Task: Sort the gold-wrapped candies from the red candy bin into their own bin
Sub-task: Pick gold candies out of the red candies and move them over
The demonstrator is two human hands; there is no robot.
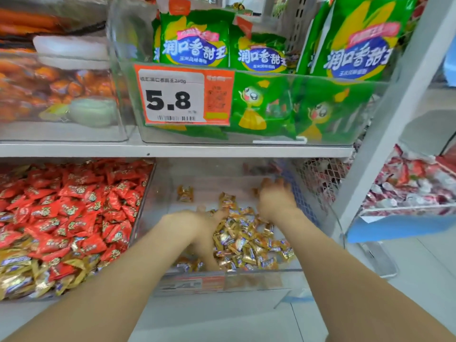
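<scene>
Head cam, red candies [74, 201] L, green bags [195, 38] abv, shelf [172, 150] over bin [259, 280]

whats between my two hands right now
A heap of gold-wrapped candies in the clear bin, between left hand and right hand, per the head view.

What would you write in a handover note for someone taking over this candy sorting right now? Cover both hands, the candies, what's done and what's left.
Left hand: in the clear bin, on the gold pile; grip hidden.
Right hand: deeper in the same bin, blurred; grip unclear.
Done: many gold candies sit in the clear bin.
Left: a gold cluster lies at the front of the red candies.
</scene>
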